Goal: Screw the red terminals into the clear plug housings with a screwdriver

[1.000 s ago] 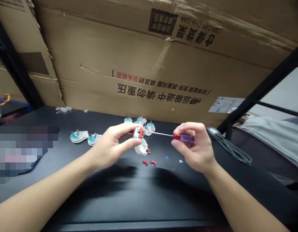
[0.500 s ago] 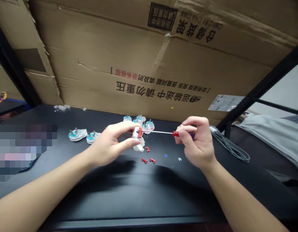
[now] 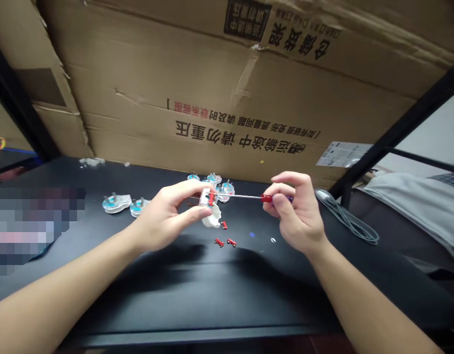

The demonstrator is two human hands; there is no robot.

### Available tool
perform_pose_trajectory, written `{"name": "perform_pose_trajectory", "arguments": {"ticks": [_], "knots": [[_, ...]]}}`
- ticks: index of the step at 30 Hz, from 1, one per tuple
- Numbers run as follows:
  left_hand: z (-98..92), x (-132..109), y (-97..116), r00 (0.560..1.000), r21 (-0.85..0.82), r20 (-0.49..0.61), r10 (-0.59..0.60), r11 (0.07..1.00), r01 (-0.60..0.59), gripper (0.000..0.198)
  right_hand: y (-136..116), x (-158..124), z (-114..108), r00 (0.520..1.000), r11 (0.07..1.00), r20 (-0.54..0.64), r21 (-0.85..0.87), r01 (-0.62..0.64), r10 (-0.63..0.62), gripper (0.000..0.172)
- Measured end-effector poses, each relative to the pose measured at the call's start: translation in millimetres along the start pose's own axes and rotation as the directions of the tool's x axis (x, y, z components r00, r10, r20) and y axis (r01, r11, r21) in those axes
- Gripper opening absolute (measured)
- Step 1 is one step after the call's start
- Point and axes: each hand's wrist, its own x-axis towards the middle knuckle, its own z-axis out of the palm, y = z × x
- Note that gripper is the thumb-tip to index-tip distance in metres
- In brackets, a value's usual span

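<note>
The left hand (image 3: 168,214) grips a clear plug (image 3: 207,197) above the black table (image 3: 197,305); the right hand (image 3: 297,211) pinches a screwdriver (image 3: 274,198), its shaft reaching the plug. Small red parts (image 3: 219,242), a white piece (image 3: 212,220), more plugs (image 3: 116,203) and a grey cable (image 3: 347,221) lie around. Behind stands a cardboard box (image 3: 212,98) printed with upside-down Chinese text.

A pixelated patch (image 3: 31,228) hides whatever lies on the left of the black table (image 3: 197,295), and the right hand's fingers (image 3: 282,206) cover most of the screwdriver's handle (image 3: 267,198).
</note>
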Motion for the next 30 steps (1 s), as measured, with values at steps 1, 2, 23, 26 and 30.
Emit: {"name": "perform_pose_trajectory", "arguments": {"ticks": [1,2,23,26,30], "knots": [[0.1,-0.2,0.1,1.000,-0.008,-0.006,-0.001,1.000,0.001,0.025,-0.2,0.1,-0.3,1.000,1.000,0.005,-0.019,-0.009,0.009,0.023],[0.0,-0.5,0.4,1.000,-0.018,-0.011,-0.003,1.000,0.003,0.025,-0.6,0.5,-0.9,1.000,0.999,0.015,-0.048,-0.006,0.007,0.025],[-27.9,3.7,-33.5,0.905,0.737,0.266,-0.333,0.675,0.032,0.036,22.8,2.5,15.7,0.834,0.891,0.453,-0.445,-0.094,0.314,0.014],[-36.6,1.3,-44.6,0.851,0.809,0.332,-0.407,0.586,-0.035,0.029,23.6,0.5,19.3,0.794,0.900,0.536,-0.435,-0.033,0.288,0.017],[-45.4,2.2,-46.4,0.864,0.863,0.256,-0.433,0.506,-0.002,0.036,26.7,0.8,20.0,0.789,0.918,0.563,-0.397,0.000,0.244,0.022]]}}
